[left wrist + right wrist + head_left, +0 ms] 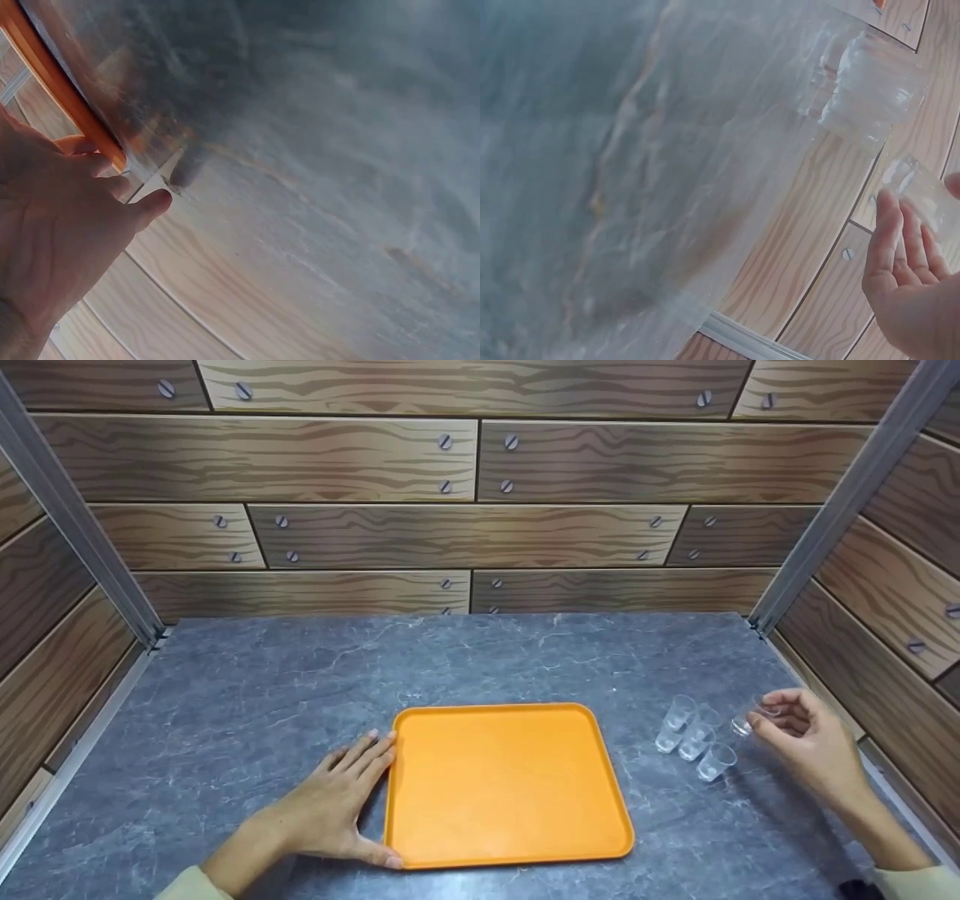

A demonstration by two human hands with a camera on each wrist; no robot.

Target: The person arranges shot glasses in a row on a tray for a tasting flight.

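Observation:
An orange tray (510, 787) lies flat on the table, with nothing on it. My left hand (337, 795) rests at its left edge, fingers straight and spread, fingertips and thumb touching the rim; the left wrist view shows the same hand (75, 202) beside the orange rim (56, 82). To the right, my right hand (806, 739) pinches a small clear shot glass (742, 724) between thumb and fingers. In the right wrist view this glass (922, 191) sits in the fingers. Just left of it, several more shot glasses (716, 763) stand close together on the table.
The grey marbled table (300, 675) is bounded by wood-patterned walls (465, 536) at the back and both sides. Metal posts (832, 502) rise at the back corners. A small black object (860, 889) shows near the right wrist.

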